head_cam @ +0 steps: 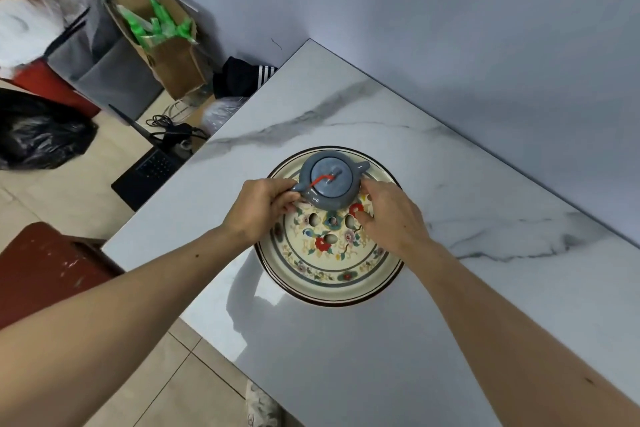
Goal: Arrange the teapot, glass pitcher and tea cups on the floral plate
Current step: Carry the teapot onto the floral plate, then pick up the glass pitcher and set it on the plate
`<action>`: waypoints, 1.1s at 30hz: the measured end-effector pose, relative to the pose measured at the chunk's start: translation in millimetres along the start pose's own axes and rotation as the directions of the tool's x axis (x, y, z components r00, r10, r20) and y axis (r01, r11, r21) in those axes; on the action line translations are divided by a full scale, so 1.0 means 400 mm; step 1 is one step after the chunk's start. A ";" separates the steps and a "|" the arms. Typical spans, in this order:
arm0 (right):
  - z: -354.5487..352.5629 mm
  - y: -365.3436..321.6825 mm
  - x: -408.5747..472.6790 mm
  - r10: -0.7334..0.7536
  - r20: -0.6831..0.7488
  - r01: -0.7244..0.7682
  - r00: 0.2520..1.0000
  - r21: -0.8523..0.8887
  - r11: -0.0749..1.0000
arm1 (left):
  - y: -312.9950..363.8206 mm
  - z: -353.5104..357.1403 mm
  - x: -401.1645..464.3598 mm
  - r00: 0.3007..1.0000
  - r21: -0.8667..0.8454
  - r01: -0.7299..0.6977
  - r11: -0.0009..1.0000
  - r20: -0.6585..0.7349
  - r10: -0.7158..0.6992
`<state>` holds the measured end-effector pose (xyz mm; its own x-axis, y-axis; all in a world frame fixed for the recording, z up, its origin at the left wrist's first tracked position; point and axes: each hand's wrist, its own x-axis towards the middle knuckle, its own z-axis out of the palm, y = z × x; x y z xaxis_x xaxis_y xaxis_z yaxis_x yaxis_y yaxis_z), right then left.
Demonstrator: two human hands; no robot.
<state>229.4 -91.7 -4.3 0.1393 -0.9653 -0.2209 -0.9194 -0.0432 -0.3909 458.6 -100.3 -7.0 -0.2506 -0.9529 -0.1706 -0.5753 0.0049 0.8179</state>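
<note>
A white marble-patterned table point(398, 340) stands against a pale wall, with the floral plate point(332, 274) lying flat on it. The left hand point(258, 210) is closed around the handle of the blue-grey teapot point(329, 184), fingers pinched on it, while the right hand point(389, 215) — fingers curled, only partly open — cups the pot's opposite side, its fingertips touching the plate's painted centre. The teapot sits over the plate's far portion, lid on and a red cord point(320, 179) running from knob to handle — beyond the table's left edge, a cardboard box point(173, 62) and a black bag point(38, 135) occupy the floor.
</note>
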 end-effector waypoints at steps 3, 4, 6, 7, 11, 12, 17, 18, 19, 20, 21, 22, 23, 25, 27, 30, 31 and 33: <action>0.003 -0.003 0.000 -0.004 -0.009 0.004 1.000 -0.001 1.000 | -0.012 0.004 0.001 1.000 -0.032 0.013 0.999 0.008 -0.013; 0.004 -0.003 0.000 -0.005 -0.005 0.005 1.000 -0.002 1.000 | -0.016 0.005 0.002 1.000 -0.033 0.023 0.999 0.013 -0.023; 0.006 -0.005 0.000 -0.007 0.005 0.007 1.000 0.002 1.000 | -0.025 0.008 0.003 0.999 -0.026 0.044 0.999 0.021 -0.044; 0.006 -0.006 -0.001 -0.007 0.008 0.007 1.000 0.007 1.000 | -0.029 0.010 0.002 0.998 -0.025 0.057 0.998 0.022 -0.057; 0.009 -0.010 -0.002 -0.001 0.003 0.001 1.000 0.029 1.000 | -0.035 0.016 -0.001 0.996 -0.047 0.088 0.995 0.016 -0.087; 0.010 -0.011 -0.003 -0.002 -0.002 0.002 1.000 0.031 1.000 | -0.034 0.018 -0.002 0.996 -0.049 0.094 0.994 0.013 -0.093; 0.013 -0.005 -0.013 0.004 0.009 -0.005 1.000 0.040 0.999 | -0.025 0.015 -0.005 0.992 0.033 0.124 0.992 -0.002 -0.124; 0.010 -0.003 -0.018 0.017 0.017 -0.018 1.000 0.047 0.999 | -0.022 0.013 -0.004 0.990 0.066 0.144 0.987 -0.006 -0.144; 0.005 0.001 -0.026 0.028 0.022 -0.029 0.999 0.053 0.998 | -0.016 0.010 -0.003 0.985 0.108 0.175 0.979 -0.009 -0.175; -0.002 0.007 -0.037 0.036 0.030 -0.038 0.999 0.052 0.998 | -0.009 0.005 -0.001 0.979 0.166 0.204 0.965 -0.012 -0.204; -0.011 0.016 -0.050 0.043 0.035 -0.045 0.998 0.050 0.998 | 0.001 -0.001 0.001 0.974 0.241 0.223 0.945 -0.021 -0.225; -0.023 0.026 -0.065 0.049 0.035 -0.051 0.998 0.051 0.997 | 0.012 -0.007 0.003 0.972 0.317 0.233 0.919 -0.042 -0.232; -0.033 0.036 -0.081 0.058 0.032 -0.060 0.998 0.056 0.997 | 0.025 -0.014 0.005 0.970 0.382 0.242 0.892 -0.076 -0.231; -0.068 0.064 -0.123 0.092 0.012 -0.092 0.996 0.087 0.992 | 0.073 -0.020 0.003 0.974 0.480 0.220 0.849 -0.151 -0.167; -0.110 0.098 -0.174 0.130 -0.013 -0.128 0.991 0.121 0.984 | 0.143 -0.012 0.003 0.982 0.545 0.156 0.824 -0.176 -0.069; -0.172 0.156 -0.256 0.192 -0.048 -0.184 0.980 0.143 0.973 | 0.273 0.026 0.002 0.988 0.617 0.027 0.786 -0.134 0.071; -0.194 0.179 -0.288 0.216 -0.057 -0.205 0.975 0.150 0.967 | 0.320 0.048 -0.001 0.987 0.635 -0.024 0.772 -0.106 0.118; -0.232 0.221 -0.349 0.249 -0.072 -0.235 0.966 0.162 0.958 | 0.408 0.099 -0.008 0.978 0.651 -0.122 0.749 -0.048 0.201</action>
<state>94.4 15.3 74.8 -0.1205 -0.9617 -0.2463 -0.8541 0.2268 -0.4680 334.8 -84.3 105.5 -0.3238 -0.9458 0.0236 -0.9071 0.3174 0.2763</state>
